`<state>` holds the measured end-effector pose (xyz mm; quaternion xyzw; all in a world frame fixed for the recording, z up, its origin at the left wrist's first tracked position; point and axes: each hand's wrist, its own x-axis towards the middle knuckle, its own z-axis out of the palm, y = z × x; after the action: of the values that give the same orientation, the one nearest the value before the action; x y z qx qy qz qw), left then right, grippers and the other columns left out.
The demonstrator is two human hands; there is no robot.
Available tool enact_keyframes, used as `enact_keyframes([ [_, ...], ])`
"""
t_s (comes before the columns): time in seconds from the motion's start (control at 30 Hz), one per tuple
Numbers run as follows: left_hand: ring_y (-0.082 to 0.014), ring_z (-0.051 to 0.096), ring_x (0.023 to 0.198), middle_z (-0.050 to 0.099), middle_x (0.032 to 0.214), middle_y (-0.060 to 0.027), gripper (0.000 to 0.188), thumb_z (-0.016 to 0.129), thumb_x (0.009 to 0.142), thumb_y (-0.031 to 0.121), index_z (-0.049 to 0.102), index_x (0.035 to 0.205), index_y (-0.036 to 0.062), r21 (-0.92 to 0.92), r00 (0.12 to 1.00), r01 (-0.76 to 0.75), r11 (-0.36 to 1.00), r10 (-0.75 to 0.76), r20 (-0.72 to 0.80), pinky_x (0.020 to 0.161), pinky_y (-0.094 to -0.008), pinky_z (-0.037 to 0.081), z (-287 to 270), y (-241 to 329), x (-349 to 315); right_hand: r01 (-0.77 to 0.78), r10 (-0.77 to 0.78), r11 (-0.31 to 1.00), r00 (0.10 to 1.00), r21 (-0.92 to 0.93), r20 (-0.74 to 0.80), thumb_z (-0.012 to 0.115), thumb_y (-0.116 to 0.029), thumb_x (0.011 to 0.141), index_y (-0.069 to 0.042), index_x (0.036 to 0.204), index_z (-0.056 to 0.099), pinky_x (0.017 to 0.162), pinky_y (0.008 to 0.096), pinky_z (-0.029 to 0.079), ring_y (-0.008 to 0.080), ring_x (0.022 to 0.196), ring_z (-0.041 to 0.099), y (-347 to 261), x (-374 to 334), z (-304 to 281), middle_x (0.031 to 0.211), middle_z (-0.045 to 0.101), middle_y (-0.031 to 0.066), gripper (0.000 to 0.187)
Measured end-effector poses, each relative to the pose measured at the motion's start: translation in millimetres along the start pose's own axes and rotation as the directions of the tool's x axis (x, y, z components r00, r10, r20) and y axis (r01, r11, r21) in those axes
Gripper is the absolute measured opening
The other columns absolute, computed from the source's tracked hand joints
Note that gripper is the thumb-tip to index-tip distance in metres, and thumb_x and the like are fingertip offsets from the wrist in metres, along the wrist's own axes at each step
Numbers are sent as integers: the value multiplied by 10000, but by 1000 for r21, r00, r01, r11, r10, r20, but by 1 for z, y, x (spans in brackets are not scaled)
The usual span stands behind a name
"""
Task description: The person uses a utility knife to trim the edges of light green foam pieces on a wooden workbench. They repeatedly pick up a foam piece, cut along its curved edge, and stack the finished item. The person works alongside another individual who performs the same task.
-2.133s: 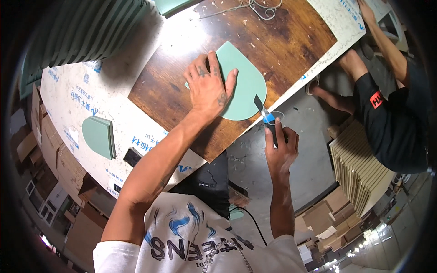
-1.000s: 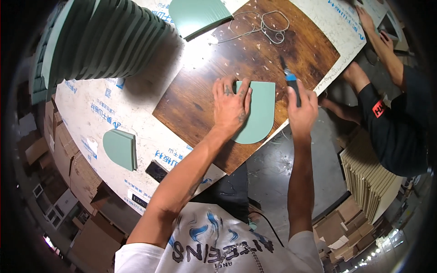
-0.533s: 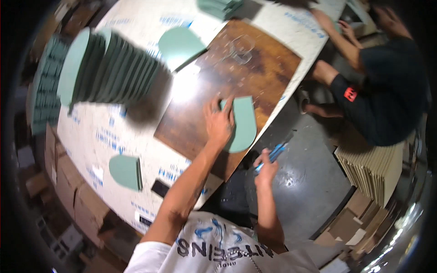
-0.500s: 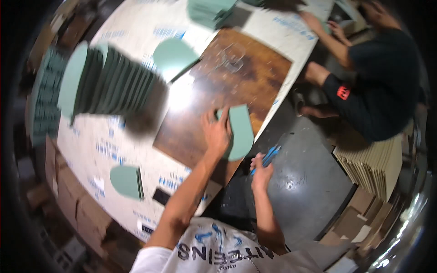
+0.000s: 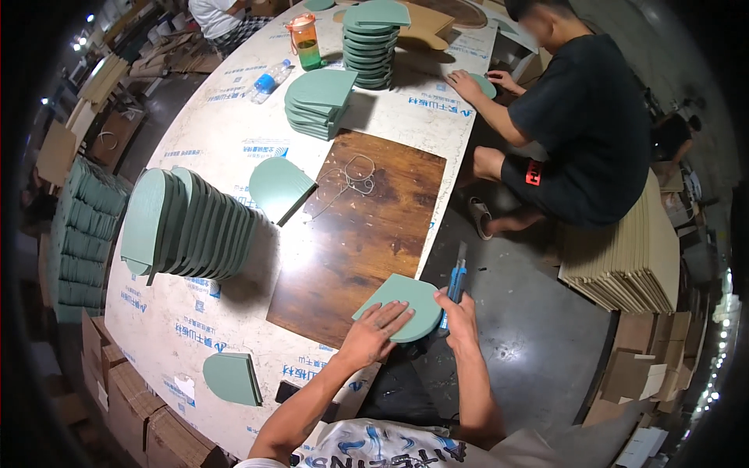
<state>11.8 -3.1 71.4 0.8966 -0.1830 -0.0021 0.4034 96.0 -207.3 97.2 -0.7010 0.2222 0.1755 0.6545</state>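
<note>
Left to right, one long leaning row of green panels [image 5: 204, 226] comes first, too many to count surely, then one small stack of green pieces [image 5: 226, 380], at least two deep. Next are one clear bottle [image 5: 269, 82], one loose green panel [image 5: 278, 187], one dark flat device [image 5: 287, 392] beside the forearm, one orange-and-green bottle [image 5: 307, 45] and one low green stack [image 5: 318, 97]. The left hand [image 5: 373, 334] lies with fingers outstretched over one rounded green panel [image 5: 413, 292], which sits at the near right corner of the board, reaching past the table edge; its thumb is hidden. One tangled cord [image 5: 365, 186] and one taller green stack [image 5: 370, 51] lie farther off. The right hand [image 5: 462, 318], just beside the panel's curved edge, wraps its fingers around one blue utility knife [image 5: 457, 279], blade pointing away.

The white table [image 5: 253, 308] bears blue print and one glossy brown board [image 5: 367, 249]. Around it stand green piles [image 5: 82, 242], cardboard boxes [image 5: 125, 394], one white-topped person [image 5: 218, 19], grey floor [image 5: 519, 320], one black-shirted co-worker [image 5: 585, 129] touching a green piece [image 5: 485, 86], and tan sheets [image 5: 620, 253].
</note>
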Motion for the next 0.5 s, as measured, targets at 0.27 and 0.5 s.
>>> enact_keyframes([
  [0.27, -261, 629, 1180, 663, 1272, -225, 590, 764, 877, 164, 544, 1401, 3, -574, 668, 374, 729, -641, -379, 1015, -374, 475, -44, -76, 48, 98, -93, 995, 979, -23, 181, 439, -372, 1096, -11, 1262, 468, 452, 271, 435, 125, 558, 553, 1, 16, -3, 813, 621, 103, 398],
  [0.5, -448, 428, 1330, 459, 1473, -251, 548, 727, 894, 319, 592, 1375, 94, 226, 833, 400, 888, -248, -495, 1084, -554, 351, -13, -131, 52, 141, -144, 979, 990, -148, -7, 450, -367, 1082, -88, 1025, 571, 505, 267, 461, 103, 584, 577, 50, 58, -34, 799, 635, 49, 310],
])
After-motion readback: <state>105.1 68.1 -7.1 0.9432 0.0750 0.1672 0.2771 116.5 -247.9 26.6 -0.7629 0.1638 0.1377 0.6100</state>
